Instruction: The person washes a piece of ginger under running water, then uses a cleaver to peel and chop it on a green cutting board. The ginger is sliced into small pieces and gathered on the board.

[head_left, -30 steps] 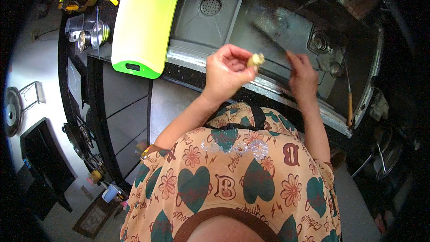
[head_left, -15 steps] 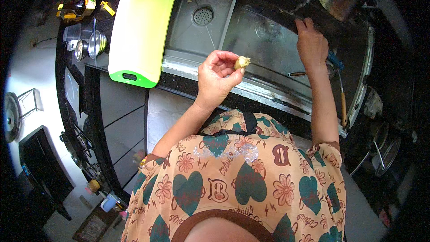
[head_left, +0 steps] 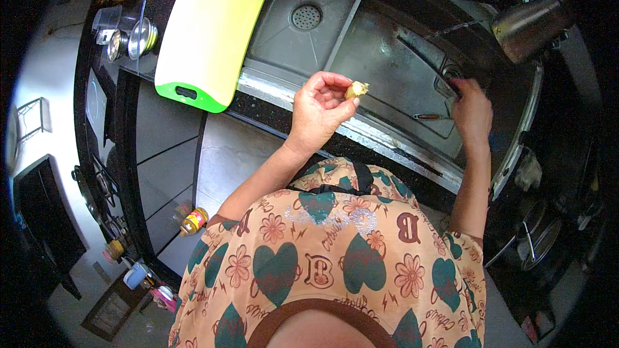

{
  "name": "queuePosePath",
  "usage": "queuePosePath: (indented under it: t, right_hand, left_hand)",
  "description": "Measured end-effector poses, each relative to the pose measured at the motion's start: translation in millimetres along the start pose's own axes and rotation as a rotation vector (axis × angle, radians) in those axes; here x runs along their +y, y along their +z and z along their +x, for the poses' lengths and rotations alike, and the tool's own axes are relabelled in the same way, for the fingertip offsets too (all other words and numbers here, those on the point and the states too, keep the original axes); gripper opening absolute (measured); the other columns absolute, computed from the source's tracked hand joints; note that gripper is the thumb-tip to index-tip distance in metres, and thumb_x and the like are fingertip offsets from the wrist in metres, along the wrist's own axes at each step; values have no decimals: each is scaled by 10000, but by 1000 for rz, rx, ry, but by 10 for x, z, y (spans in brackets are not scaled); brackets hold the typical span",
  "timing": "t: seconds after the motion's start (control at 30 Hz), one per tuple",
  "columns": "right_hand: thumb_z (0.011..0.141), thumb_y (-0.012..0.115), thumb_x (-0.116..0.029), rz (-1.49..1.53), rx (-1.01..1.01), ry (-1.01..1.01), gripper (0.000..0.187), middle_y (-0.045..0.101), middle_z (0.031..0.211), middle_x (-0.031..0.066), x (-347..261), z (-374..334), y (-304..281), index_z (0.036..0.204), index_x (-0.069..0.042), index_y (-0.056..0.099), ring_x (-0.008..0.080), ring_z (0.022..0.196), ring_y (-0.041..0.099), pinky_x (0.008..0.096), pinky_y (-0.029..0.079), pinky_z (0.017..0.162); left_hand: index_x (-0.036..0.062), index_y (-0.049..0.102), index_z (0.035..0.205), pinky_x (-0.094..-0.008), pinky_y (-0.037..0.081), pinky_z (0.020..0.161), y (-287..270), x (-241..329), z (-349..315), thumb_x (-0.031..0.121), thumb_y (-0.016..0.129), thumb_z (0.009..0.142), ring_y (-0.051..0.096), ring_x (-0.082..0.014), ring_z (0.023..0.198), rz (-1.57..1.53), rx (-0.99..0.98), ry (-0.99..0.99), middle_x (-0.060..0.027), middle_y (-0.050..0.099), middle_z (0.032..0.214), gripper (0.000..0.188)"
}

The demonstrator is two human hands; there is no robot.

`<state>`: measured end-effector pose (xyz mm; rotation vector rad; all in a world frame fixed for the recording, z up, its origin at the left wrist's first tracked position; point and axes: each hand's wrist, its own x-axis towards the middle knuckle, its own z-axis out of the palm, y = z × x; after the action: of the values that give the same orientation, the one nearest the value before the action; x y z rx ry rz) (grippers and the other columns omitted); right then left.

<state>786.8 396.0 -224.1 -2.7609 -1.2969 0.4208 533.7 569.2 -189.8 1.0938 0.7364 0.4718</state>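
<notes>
Between the thumb and fingers of my left hand (head_left: pixel 319 113) is a small, pale yellow piece of root that looks like ginger (head_left: pixel 356 89), held above the front rim of the sink (head_left: pixel 267 85). My right hand (head_left: pixel 472 115) is over the right basin, closed around the dark handle of a knife (head_left: pixel 422 59). Its long blade slants away to the far left over the basin floor. A small utensil with a brownish handle (head_left: pixel 429 116) lies in the basin beside my right hand.
Left of the sink lies a cutting board (head_left: pixel 213 26) with a green edge. The left basin has a round drain strainer (head_left: pixel 306 17). A metal jug-like vessel (head_left: pixel 532 29) stands at the far right. Metal bowls (head_left: pixel 142 38) sit on the left counter.
My right hand has taken hold of the knife and moved nearer and slightly right. My left hand still pinches the ginger, almost unmoved. The whole view has shifted a little.
</notes>
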Motion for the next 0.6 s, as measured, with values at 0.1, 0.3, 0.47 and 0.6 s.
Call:
queuePosePath:
  t: [0.1,0.3,0.47,0.6]
  right_hand:
    - [849,561,-74,422,-9,-52,452,585,1205,158,-230,-189,101,1297,-120,525,393,999,619,436,494,865]
    - [893,535,-58,990,-186,-37,502,499,1287,136,-889,-301,-109,1379,-141,442,272,857,625,354,511,758]
    - [923,521,-77,1294,-381,124,201,514,1146,103,-957,-381,-35,1074,-82,655,191,754,599,303,507,651]
    - [896,629,-229,979,-89,-88,210,556,1058,174,-1068,-422,-15,1061,-101,649,341,975,579,407,466,861]
  left_hand:
    - [-22,536,1086,-301,572,787,2,41,23,-23,692,823,637,-151,916,0,-15,-25,-99,630,1019,305]
    - [-16,546,1082,-271,554,794,-9,59,-31,-31,696,807,641,-137,913,150,2,-3,-100,637,1029,314]
    - [-12,570,1057,-245,539,783,24,61,-81,-45,700,784,645,-120,898,344,7,93,-78,644,1009,304]
    - [-1,604,1008,-237,545,731,49,71,-91,-46,711,750,656,-112,842,563,-25,245,-70,649,984,282]
